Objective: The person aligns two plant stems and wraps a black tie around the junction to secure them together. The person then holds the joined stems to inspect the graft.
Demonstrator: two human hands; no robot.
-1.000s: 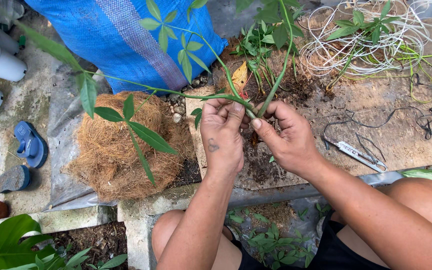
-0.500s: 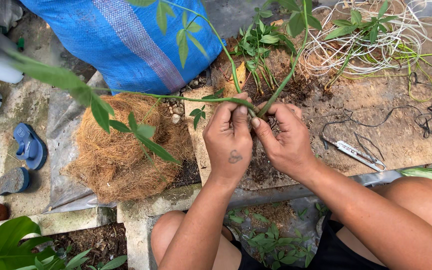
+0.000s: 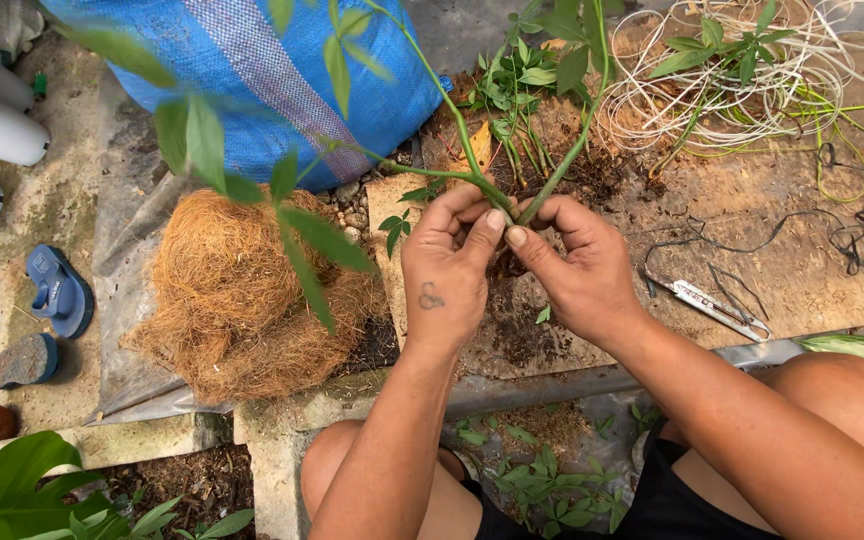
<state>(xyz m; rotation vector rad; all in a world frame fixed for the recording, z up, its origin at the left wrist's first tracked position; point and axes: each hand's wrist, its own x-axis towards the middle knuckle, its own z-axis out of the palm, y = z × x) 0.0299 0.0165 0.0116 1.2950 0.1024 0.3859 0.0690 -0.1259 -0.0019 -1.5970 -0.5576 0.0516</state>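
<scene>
Both hands pinched shut on green stem (image 3: 472, 180): left hand (image 3: 447, 280) steadying, right hand (image 3: 577, 265) gripping fork. Coconut fibre pile (image 3: 242, 300) close by, pruners (image 3: 707, 303) lying untouched.

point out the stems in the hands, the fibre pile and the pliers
stems (image 3: 457, 172), head view, on the green stalk just above the fingertips
fibre pile (image 3: 237, 300), head view, on the middle of the brown heap
pliers (image 3: 704, 301), head view, on the pale handle lying on the ground
</scene>
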